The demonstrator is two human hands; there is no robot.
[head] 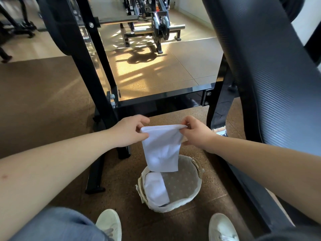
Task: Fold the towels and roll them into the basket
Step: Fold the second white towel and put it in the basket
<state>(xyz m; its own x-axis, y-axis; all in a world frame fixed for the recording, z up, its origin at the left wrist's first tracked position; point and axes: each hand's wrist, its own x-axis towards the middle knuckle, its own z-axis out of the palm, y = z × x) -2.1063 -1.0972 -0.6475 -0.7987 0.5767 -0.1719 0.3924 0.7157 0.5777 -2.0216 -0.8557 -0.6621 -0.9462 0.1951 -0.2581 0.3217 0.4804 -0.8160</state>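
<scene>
Centre of frame, just above the basket: a folded white towel [161,150] hung by its top edge between both hands. Left hand [129,132] gripped the top left corner, fingers curled over the fold. Right hand [198,133] pinched the top right corner between thumb and fingertips. The towel's lower edge overlapped the basket's far rim in the view; could not tell whether it touched.

Wicker basket [196,188], lined with dotted beige cloth, sat on the speckled brown floor [52,119] at lower centre. Left sneaker [109,223] and right sneaker [222,226], both pale, flanked its near side. A second white towel [156,188] lay inside against the left wall.

Black steel crossbar [156,100] ran behind the hands. Black textured pad [260,66] filled the upper right. Weight plates [162,26] on a bar stood in sunlight at top centre. Orange patch [157,8] on the machinery at the top edge: too blurred to read.
</scene>
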